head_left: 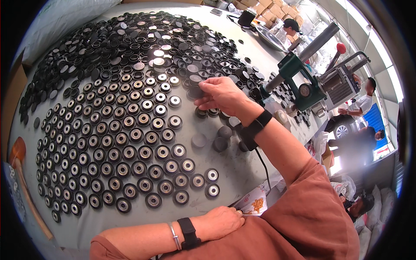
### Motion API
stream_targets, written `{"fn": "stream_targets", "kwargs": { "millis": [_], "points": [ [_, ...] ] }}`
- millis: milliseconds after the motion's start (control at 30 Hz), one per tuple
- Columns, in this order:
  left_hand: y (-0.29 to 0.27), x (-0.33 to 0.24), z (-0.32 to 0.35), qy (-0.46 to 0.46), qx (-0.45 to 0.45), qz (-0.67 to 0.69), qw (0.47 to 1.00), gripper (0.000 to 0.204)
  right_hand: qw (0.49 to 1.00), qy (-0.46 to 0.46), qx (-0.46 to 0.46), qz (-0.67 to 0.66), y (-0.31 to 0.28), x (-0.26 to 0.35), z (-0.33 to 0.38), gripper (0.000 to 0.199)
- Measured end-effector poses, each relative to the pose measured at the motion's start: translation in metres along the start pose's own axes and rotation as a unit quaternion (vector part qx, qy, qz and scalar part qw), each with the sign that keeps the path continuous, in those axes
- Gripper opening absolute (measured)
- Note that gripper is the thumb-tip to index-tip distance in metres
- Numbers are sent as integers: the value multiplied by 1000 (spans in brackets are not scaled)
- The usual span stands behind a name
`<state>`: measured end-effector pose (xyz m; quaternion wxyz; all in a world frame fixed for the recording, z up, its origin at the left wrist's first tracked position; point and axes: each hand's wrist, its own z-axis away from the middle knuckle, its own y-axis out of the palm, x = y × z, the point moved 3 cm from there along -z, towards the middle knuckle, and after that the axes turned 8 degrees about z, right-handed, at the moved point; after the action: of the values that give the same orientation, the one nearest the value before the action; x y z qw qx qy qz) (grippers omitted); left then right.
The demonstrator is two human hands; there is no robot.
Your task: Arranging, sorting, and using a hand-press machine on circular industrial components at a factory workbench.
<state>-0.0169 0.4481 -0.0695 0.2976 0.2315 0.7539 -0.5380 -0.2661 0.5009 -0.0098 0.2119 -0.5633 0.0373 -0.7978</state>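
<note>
My right hand (223, 96) reaches over the middle of the table, thumb and fingers closed on a black round cap (195, 92). Other dark caps and discs lie just beyond and below its fingers. To its left stand many black wheels with silver metal bearings (129, 152) in their centres, set out in loose rows. My left hand (222, 222) rests low against my body at the table's near edge, its fingers curled; whatever they hold, if anything, is hidden. A white printed bag (255, 203) is beside it.
A large heap of loose black caps (104, 47) covers the table's far side. On the right stands a green press (299, 80) with a red knob. An orange-headed mallet (18, 151) lies at the left edge. People (364, 102) are beyond the table's right side.
</note>
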Motion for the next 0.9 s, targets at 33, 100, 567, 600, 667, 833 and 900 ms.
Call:
{"fn": "stream_targets", "kwargs": {
  "millis": [33,100,567,600,667,833,900],
  "points": [
    [1,1,0,0,0,1,1000,7,999,-22,-12,37,-1,-2,-1,26],
    [3,2,0,5,-7,9,1000,6,994,-2,0,106,-2,1,3,27],
    [-4,-1,-1,6,16,5,1000,8,956,-119,-116,244,-43,15,-13,30],
    [-4,-1,-2,2,16,2,1000,9,894,-181,-134,388,-39,11,-6,19],
    [-4,0,-1,-5,19,-1,1000,9,851,-236,-125,452,-25,11,11,17],
    [-2,-2,-1,-1,21,-6,1000,9,823,-272,-119,485,-22,5,2,16],
    [-3,-2,-1,2,21,-12,1000,9,782,-321,-71,530,-12,6,-9,18]
  ]
}}
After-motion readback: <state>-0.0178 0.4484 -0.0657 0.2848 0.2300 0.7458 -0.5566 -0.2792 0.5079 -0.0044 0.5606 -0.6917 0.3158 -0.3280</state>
